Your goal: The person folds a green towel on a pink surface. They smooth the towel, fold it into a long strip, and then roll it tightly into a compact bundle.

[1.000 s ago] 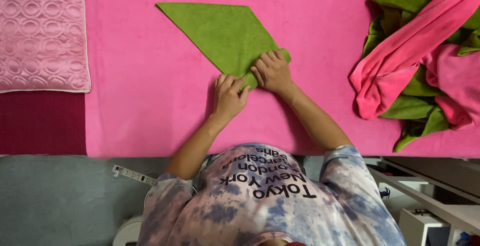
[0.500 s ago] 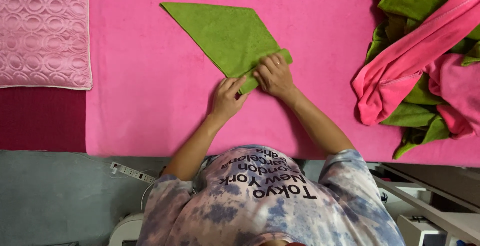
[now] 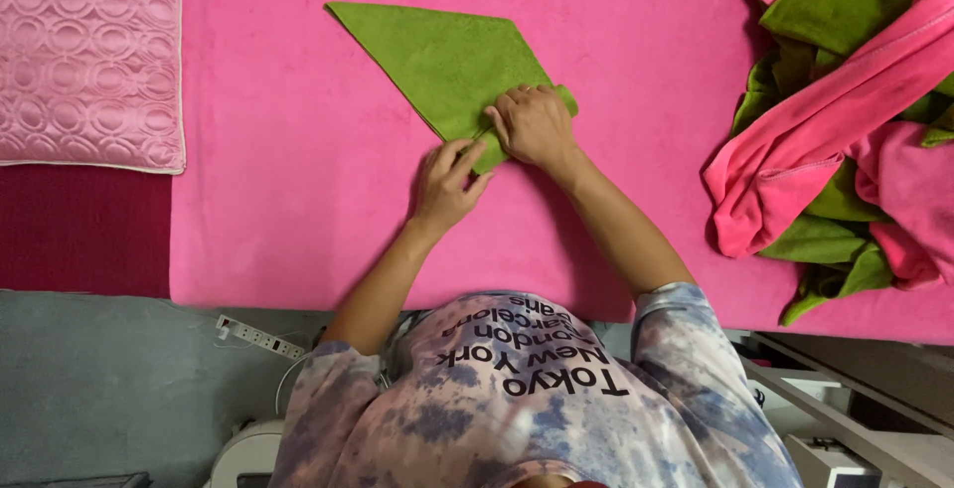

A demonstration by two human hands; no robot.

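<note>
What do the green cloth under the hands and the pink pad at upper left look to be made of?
Green cloth: probably terry or microfibre towelling, with a matte, fuzzy nap and soft folded edges. Pink pad: looks like quilted satin-type fabric, with a slight sheen, stitched ring patterns and a pale piped edge.

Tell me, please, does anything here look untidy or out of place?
Yes. A heap of pink and green cloths lies crumpled at the right edge of the pink table, while the green cloth under both hands is folded flat.

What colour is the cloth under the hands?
Green, a folded cloth lying on the pink cover; seen in the head view.
</note>
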